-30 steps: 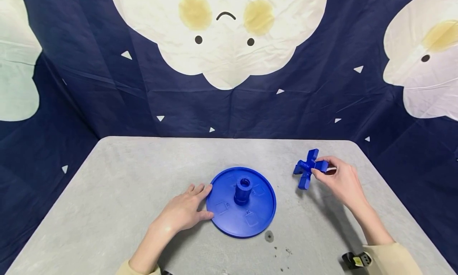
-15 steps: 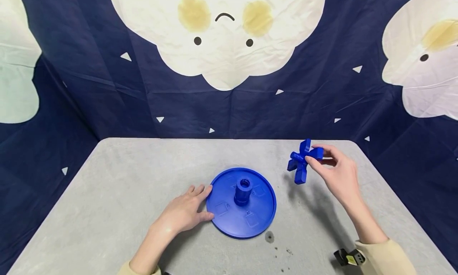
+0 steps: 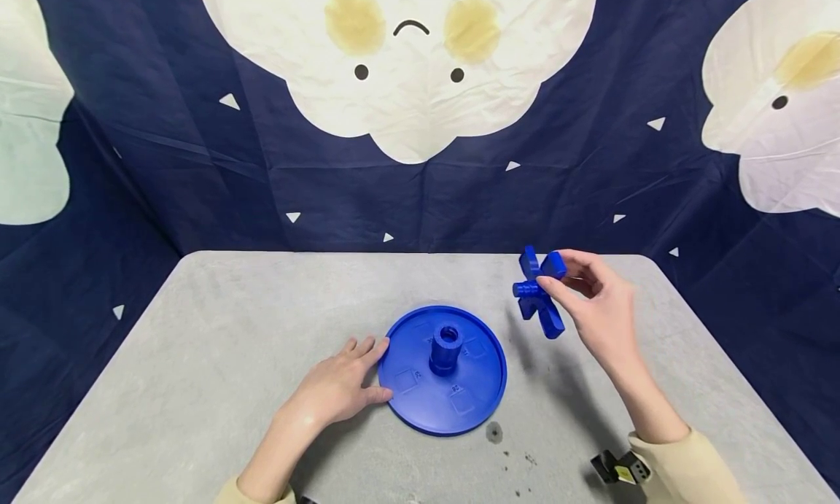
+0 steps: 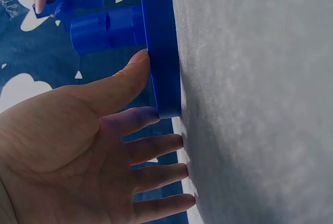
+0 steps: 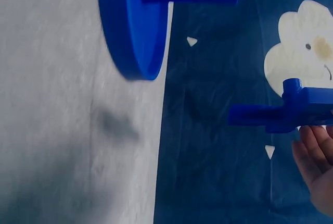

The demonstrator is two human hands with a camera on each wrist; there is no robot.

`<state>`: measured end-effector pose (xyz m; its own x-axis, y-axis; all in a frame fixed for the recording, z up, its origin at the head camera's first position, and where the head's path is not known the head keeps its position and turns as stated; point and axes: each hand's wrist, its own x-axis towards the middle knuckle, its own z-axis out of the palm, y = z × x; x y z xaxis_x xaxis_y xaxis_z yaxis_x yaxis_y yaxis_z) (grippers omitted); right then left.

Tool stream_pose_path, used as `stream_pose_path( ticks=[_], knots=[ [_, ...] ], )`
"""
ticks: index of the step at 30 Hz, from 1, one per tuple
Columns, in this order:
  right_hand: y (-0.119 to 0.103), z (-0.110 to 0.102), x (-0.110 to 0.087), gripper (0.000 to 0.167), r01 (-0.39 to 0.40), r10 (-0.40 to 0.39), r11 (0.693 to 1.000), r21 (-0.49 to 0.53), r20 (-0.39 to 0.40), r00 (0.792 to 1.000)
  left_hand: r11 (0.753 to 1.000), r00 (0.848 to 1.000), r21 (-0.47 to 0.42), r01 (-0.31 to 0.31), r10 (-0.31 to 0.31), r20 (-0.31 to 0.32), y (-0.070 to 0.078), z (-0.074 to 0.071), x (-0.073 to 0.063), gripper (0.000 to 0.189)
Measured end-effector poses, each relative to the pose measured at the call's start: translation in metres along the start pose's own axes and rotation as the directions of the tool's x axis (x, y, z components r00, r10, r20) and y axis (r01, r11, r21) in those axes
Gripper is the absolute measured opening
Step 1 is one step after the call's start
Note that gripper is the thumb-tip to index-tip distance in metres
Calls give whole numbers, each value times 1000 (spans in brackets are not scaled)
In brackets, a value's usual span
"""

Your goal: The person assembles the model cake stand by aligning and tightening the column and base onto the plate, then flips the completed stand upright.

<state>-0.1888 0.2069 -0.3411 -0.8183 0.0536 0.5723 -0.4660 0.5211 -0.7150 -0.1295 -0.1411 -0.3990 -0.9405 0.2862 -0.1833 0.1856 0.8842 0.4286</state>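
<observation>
A round blue tray (image 3: 420,409) with a raised rim lies on the table. From its middle rises a hollow blue post (image 3: 445,352), upright and open at the top. My left hand (image 3: 331,389) rests at the tray's left edge, its thumb and fingertips touching the rim with the fingers spread. To the right, above the table, my right hand (image 3: 604,307) pinches one arm of a blue cross-shaped piece (image 3: 533,290). A short peg (image 3: 523,289) sticks out of the piece's centre, pointing left in the head view. The right wrist view shows the piece (image 5: 294,107) apart from the tray.
The grey table (image 3: 262,307) ends at a dark blue curtain (image 3: 197,183) with white clouds. Small dark marks (image 3: 494,432) spot the tabletop near the tray. A black wrist device (image 3: 620,467) sits at the right sleeve.
My right hand has moved left and up with the cross-shaped piece, turning it so the peg points left. The left hand and the tray have stayed in place.
</observation>
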Motion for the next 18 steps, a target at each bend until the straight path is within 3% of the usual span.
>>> stream_pose_path(
  ticks=[10, 18],
  knots=[
    [-11, 21, -2, 40, 75, -84, 991, 108, 81, 993, 1000, 1000, 0, 3, -3, 5, 1, -1, 0, 80],
    [-22, 39, -5, 42, 169, -192, 973, 161, 143, 971, 1000, 1000, 6, -1, 1, -1, 0, 0, 0, 80]
  ],
)
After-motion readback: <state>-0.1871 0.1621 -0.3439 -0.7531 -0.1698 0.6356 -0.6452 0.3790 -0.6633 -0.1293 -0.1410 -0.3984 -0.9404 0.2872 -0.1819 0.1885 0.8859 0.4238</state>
